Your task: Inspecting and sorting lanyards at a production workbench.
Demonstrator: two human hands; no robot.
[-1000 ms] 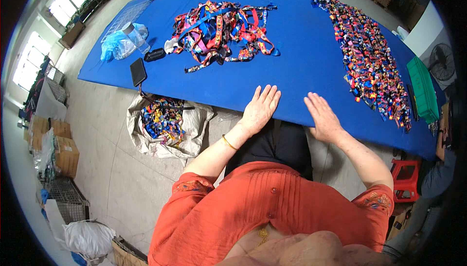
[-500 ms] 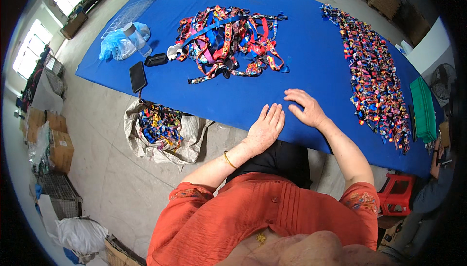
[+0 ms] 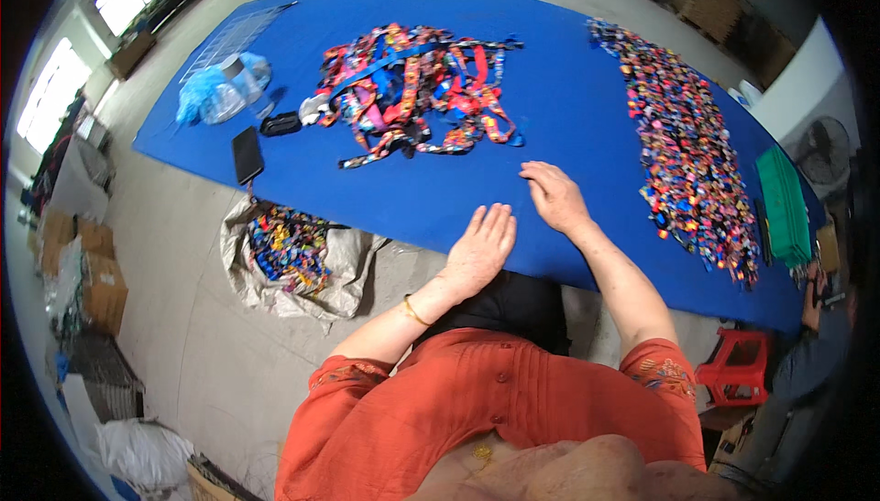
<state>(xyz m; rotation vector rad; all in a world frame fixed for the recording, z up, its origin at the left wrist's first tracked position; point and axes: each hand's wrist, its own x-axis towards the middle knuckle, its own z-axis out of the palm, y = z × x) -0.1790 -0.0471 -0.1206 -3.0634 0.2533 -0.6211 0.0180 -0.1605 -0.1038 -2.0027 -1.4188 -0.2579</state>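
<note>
Near the front edge of the blue-covered table [image 3: 422, 194], my left hand [image 3: 481, 242] lies palm down with its fingers stretched out, holding nothing. A little farther in and to the right, my right hand [image 3: 556, 197] is also open, fingers extended, with nothing visible in it. The two hands are close together but apart. Beyond them is a tangled heap of colourful printed straps [image 3: 412, 88], looking like lanyards, and neither hand touches it. Along the right side stretches a long, dense band of small multicoloured bundled pieces [image 3: 692, 153], too small to make out singly.
At the table's left are a black phone [image 3: 247, 154], a black case [image 3: 280, 123], a blue plastic bag [image 3: 215, 93] and a wire rack [image 3: 236, 35]. An open sack [image 3: 348, 267] of colourful pieces sits below. To the right are a green bin [image 3: 782, 208] and red stool [image 3: 736, 365].
The whole view has shifted slightly, so the table appears lower and farther left. My hands are a little farther apart, and the right hand has turned more onto its side.
</note>
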